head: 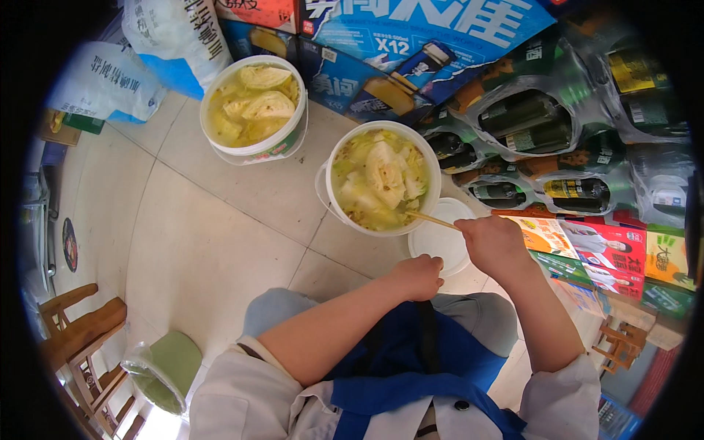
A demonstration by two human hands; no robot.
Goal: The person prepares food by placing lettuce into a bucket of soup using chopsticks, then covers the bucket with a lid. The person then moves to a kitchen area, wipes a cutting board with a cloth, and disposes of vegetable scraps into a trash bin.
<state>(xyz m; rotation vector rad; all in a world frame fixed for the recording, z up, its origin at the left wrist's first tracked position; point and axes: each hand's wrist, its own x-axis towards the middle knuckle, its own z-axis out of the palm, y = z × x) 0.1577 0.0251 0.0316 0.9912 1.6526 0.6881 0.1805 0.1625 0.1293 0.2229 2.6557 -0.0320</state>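
My right hand (492, 242) grips a pair of wooden chopsticks (434, 220), whose tips reach into the near white plastic bucket (434, 195). In this bucket, cabbage pieces (385, 173) lie in yellowish liquid with small specks. My left hand (421, 278) is above my lap, fingers curled, with no object visible in it. Under my hands and beside the bucket, a round white lid (437, 239) lies on the tiled floor. A second white bucket (302, 113), up and to the left, also holds cabbage in liquid; its handle hangs down at the side.
Blue drink cartons (341, 82) stand behind the buckets, with plastic-wrapped green bottles (528, 118) at the right. White printed sacks (110, 82) are at the upper left. Colourful boxes (599, 242) stand right of my right hand. A green bin (176, 363) and wooden chairs (82, 335) are lower left.
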